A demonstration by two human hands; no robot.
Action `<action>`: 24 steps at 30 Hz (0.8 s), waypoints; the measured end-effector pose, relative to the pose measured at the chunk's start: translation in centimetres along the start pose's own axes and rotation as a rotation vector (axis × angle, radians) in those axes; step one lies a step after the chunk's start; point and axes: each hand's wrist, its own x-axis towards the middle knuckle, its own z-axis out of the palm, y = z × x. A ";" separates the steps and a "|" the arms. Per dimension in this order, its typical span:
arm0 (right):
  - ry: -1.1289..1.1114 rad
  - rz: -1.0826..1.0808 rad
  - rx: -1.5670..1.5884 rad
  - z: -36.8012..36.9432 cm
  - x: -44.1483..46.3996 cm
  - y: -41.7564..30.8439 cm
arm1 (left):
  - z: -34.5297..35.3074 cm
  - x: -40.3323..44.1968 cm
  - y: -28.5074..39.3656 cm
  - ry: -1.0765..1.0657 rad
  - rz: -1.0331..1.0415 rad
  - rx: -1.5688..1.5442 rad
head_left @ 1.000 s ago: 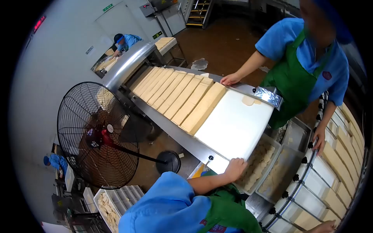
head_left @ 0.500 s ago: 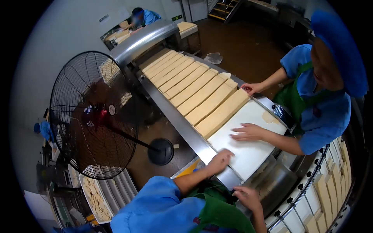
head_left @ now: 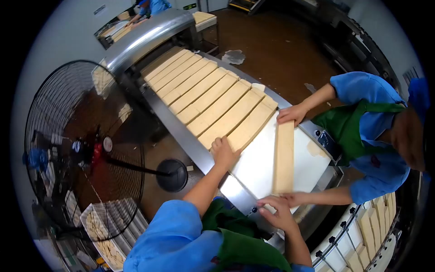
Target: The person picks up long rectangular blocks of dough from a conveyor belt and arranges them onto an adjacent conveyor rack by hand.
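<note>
My left hand (head_left: 223,153) rests with bent fingers on the near end of the last strip (head_left: 252,125) in a row of pale dough-like strips on the conveyor. Beside the conveyor's front edge, my right hand (head_left: 278,213) is open, thumb and fingers apart, close to the near end of a separate strip (head_left: 284,156). That strip lies lengthwise over the white belt (head_left: 256,158). A co-worker's hand (head_left: 292,114) holds its far end, and the co-worker's other hand (head_left: 294,199) is at its near end, beside my right fingertips.
A caged fan (head_left: 86,149) stands at the left, its round base (head_left: 171,175) on the floor. A curved rack (head_left: 337,240) with more strips is at the lower right. A white bin (head_left: 102,231) of pieces sits lower left. The co-worker (head_left: 362,131) stands across the conveyor.
The front strip has been separated from the row and turned by the co-worker. My left hand has moved forward onto the row; my right hand has come up to the belt's edge.
</note>
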 end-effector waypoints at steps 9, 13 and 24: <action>0.421 0.103 -0.523 -1.2 17.9 6.9 | -0.2 -0.2 -0.8 -0.005 0.119 -0.029; 0.492 0.455 -0.746 -2.3 26.8 10.2 | -4.0 -2.1 -2.4 -0.129 0.126 -0.016; 0.450 0.755 -0.691 -5.4 34.2 10.8 | -3.5 -1.3 -3.5 -0.314 0.206 -0.039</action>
